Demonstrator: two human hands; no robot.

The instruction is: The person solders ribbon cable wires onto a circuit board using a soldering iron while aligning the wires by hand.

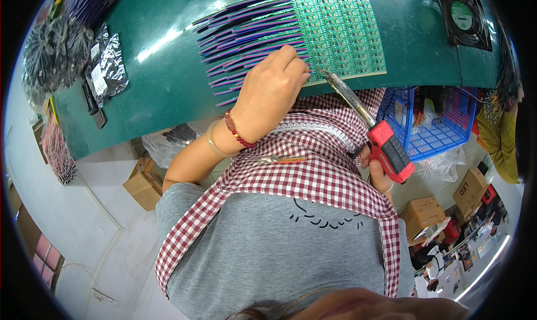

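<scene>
Nearest to us are the wearer's grey shirt (251,241) and red-and-white checked apron (291,186). From the left, we see clear plastic bags (56,46) packed with dark bundles at the end of the green desk (151,90). Beside them lies a shiny dark bag (114,62) with a white label; we cannot tell what it holds. Below the desk, on the floor, stands a cardboard box (142,186).

Further right, we find dark wires (251,34) with blue and pink edges, laid in rows on the desk and running left from a green board panel (338,32). Over their right ends is the left hand (277,76), its fingers bent and drawn together; we cannot tell whether they pinch a wire. Next, we have the soldering iron (361,110), its long axis slanting from a red-and-black handle at lower right to a tip pointing up and left, close to the panel's near left corner. The right hand (382,177) has its fingers wrapped around that handle.

Under the desk, a blue crate (439,146) holds clear plastic and dark, reddish bundles. Rightmost on the desk, we see a black fan (463,17).
</scene>
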